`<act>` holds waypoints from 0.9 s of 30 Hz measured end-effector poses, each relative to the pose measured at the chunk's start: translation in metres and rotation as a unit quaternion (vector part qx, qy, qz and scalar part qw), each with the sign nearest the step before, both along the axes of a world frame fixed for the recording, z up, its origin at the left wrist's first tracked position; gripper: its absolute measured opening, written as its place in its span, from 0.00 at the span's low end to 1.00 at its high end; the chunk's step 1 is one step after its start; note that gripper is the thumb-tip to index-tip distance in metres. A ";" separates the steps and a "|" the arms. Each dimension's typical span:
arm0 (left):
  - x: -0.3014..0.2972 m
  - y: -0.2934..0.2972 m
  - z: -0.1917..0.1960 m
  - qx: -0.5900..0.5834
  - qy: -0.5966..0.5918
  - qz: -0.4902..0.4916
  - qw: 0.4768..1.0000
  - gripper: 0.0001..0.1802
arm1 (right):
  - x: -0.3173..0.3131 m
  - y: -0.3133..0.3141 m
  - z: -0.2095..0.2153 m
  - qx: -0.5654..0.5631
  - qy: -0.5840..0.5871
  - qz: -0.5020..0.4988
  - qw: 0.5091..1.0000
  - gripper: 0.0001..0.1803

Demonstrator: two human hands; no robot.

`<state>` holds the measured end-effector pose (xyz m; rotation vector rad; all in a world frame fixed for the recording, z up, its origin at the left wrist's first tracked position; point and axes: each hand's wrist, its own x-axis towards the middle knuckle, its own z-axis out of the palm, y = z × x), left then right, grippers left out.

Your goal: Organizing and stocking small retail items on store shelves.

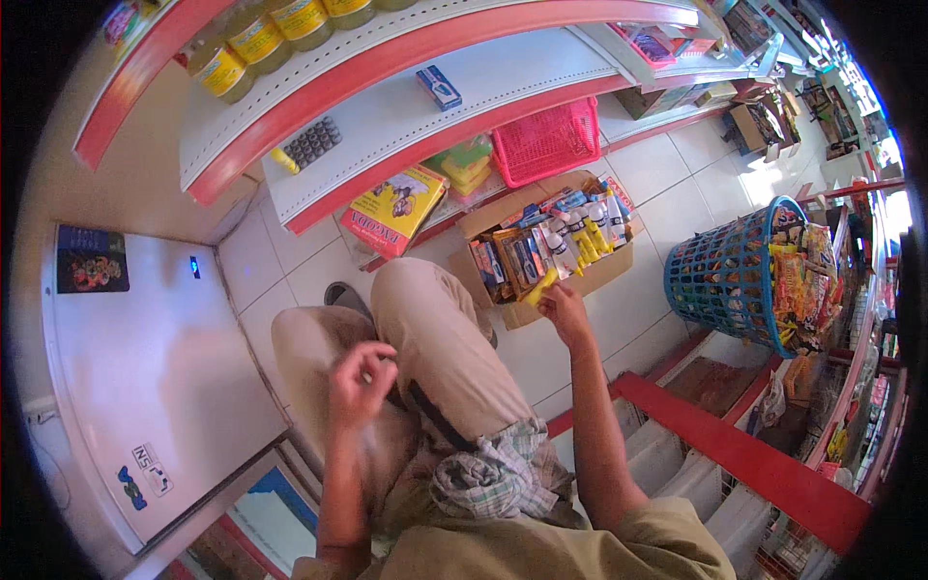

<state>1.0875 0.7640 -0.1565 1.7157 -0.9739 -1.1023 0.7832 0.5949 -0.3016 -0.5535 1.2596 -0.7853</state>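
Observation:
My right hand (564,307) is closed around a small yellow tube (541,287) at the near edge of an open cardboard box (604,269). Packed in that box are more yellow tubes (586,244), white bottles with dark caps (558,242) and blue-and-orange packs (522,253). Over my lap, above the left thigh, my left hand (362,383) hovers with fingers loosely bent and apart, nothing visible in it. Ahead, a shelf (387,121) with a red front edge bears a group of dark round-topped items (314,143), a yellow tube (284,160) and a small blue box (439,87).
A red-and-yellow carton (396,208) and a pink basket (548,140) stand beyond my knees. On the right, a blue lattice basket (720,275) full of packets leans toward the shelving. A white chest-like appliance (164,358) stands at left; yellow-labelled bottles (256,39) line the upper shelf.

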 end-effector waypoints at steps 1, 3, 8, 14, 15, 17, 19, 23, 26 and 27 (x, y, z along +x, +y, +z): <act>-0.010 0.010 0.020 0.001 0.036 -0.090 0.995 0.15 | 0.006 0.013 0.027 0.005 -0.039 -0.034 0.999 0.10; -0.041 0.021 0.065 -0.061 0.063 -0.246 0.965 0.24 | 0.012 0.036 0.049 -0.042 -0.048 0.006 0.998 0.11; -0.093 0.055 0.083 -0.150 -0.138 -0.388 0.899 0.34 | 0.034 0.072 0.100 -0.108 -0.187 0.002 0.976 0.12; -0.058 0.091 0.051 -0.066 0.112 -0.099 0.987 0.24 | 0.063 0.102 0.145 -0.159 -0.154 0.057 0.973 0.10; -0.053 0.094 0.055 -0.074 0.158 0.033 0.984 0.21 | 0.072 0.109 0.161 -0.154 -0.138 0.063 0.976 0.10; -0.034 0.082 0.054 -0.118 0.154 0.120 0.974 0.20 | 0.088 0.126 0.191 -0.146 -0.184 0.083 0.969 0.12; -0.030 0.084 0.033 -0.161 0.146 0.204 0.955 0.18 | 0.103 0.145 0.210 -0.192 -0.106 0.119 0.968 0.12; -0.048 0.053 0.010 -0.141 0.253 0.115 0.950 0.21 | 0.111 0.150 0.187 -0.368 0.186 0.275 0.869 0.14; -0.038 0.065 -0.020 -0.035 0.337 0.253 0.906 0.24 | 0.108 0.078 0.148 -0.488 0.209 0.127 0.838 0.17; -0.032 0.070 -0.020 -0.014 0.498 0.355 0.791 0.26 | 0.123 0.063 0.158 -0.551 0.270 0.144 0.776 0.17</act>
